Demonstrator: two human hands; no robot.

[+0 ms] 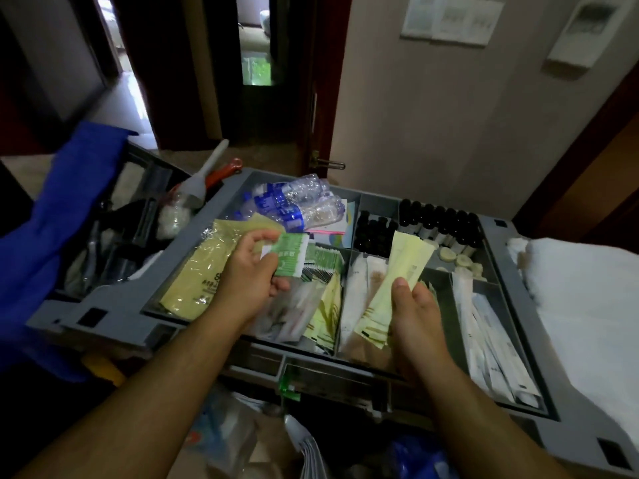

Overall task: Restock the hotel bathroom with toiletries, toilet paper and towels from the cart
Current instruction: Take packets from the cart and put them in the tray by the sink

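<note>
A grey cart tray (221, 198) with several compartments of toiletries stands in front of me. My left hand (252, 267) pinches green sachets (288, 257) above the left-middle compartments. My right hand (413, 312) holds a fan of pale yellow packets (397, 278) over the middle compartment, thumb on top. More green sachets (325, 261) stand packed in the tray behind my left hand. Small dark bottles (439, 219) fill the back right compartments. White towels (587, 305) lie on the cart's right side.
Crushed water bottles (297, 205) lie at the tray's back left, yellow bags (204, 267) at its left. A blue cloth bag (62, 216) hangs on the left. White wrapped sticks (491, 337) fill the right compartment. Behind the cart are a dark door (325, 98) and a wall.
</note>
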